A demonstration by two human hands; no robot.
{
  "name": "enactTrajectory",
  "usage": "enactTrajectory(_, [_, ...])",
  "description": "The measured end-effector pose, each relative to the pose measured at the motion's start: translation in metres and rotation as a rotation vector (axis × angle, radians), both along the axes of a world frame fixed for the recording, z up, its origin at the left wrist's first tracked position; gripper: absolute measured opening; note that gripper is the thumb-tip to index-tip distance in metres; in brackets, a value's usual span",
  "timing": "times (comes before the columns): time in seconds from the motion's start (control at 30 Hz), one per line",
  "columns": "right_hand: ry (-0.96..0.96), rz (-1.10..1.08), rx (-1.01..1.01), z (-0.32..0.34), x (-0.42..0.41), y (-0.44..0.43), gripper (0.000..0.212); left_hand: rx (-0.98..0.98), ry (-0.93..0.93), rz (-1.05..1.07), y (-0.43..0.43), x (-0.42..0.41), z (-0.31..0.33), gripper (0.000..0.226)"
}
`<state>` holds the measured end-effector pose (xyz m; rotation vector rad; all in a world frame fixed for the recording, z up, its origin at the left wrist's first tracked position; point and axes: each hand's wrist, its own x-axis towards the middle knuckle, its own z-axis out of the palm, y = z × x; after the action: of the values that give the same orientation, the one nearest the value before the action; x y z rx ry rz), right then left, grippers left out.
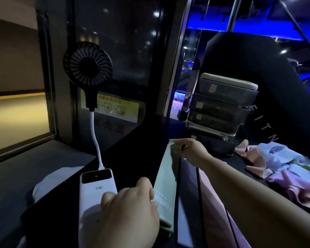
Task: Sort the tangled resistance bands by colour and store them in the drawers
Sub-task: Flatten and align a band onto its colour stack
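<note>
The right hand (190,149), arm stretched forward, pinches the far end of a pale green band (166,187) in a closed grip; the left hand (131,208), palm down, presses its near end flat on the worktop (141,149). Right of that grip lie tangled bands (283,169); the drawers (220,111) stand just beyond.
</note>
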<state>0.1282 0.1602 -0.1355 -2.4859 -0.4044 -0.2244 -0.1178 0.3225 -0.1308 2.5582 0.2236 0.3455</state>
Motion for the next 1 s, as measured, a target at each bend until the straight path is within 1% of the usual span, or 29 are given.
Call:
enactTrajectory(0.27, [-0.007, 0.017, 0.004, -0.007, 0.003, 0.000, 0.038, 0.007, 0.042, -0.055, -0.008, -0.008, 0.022, 0.010])
enactTrajectory(0.43, [-0.056, 0.043, -0.143, -0.008, 0.007, -0.002, 0.040, 0.074, 0.114, -0.023, -0.010, -0.010, 0.026, 0.010])
enactTrajectory(0.63, [-0.076, 0.040, -0.177, -0.015, 0.010, -0.004, 0.037, 0.112, 0.137, -0.017, -0.010, -0.009, 0.027, 0.007])
enactTrajectory(0.83, [-0.079, 0.071, -0.208, -0.017, 0.012, -0.006, 0.036, 0.134, 0.140, -0.018, -0.012, -0.008, 0.025, 0.012])
enactTrajectory(1.0, [-0.022, 0.043, -0.215, -0.018, 0.011, -0.010, 0.028, 0.152, 0.155, -0.007, -0.015, -0.009, 0.027, 0.014])
